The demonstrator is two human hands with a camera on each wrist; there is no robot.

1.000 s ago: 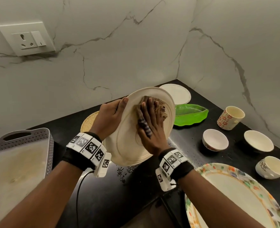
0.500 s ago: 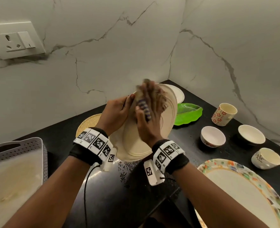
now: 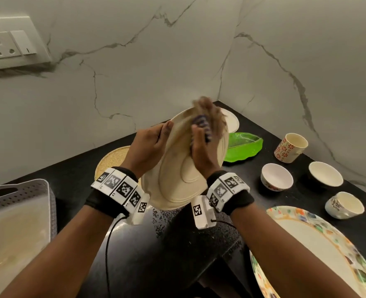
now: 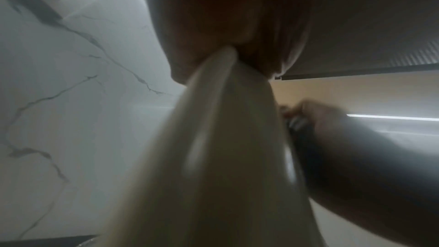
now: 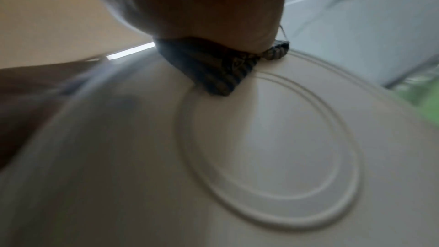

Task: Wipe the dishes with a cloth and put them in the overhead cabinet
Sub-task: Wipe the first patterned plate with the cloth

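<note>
Your left hand (image 3: 147, 145) grips cream plate (image 3: 177, 179) by rim, fingers curled round edge. Right hand (image 3: 201, 147) presses striped cloth (image 5: 209, 67) against ringed face; fingers blurred, cannot tell spread. Plate held above table (image 3: 134, 254), tilted on edge, long axis toward corner. Wiping underway; bowls (image 3: 276, 177), cups (image 3: 290, 147), floral plate (image 3: 319, 239) wait; nothing visibly in the cabinet yet.

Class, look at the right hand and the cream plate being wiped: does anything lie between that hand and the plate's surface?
Yes. The striped cloth lies between the right hand and the cream plate, pressed against its ringed face. The left hand grips the plate's rim directly, nothing between.
</note>
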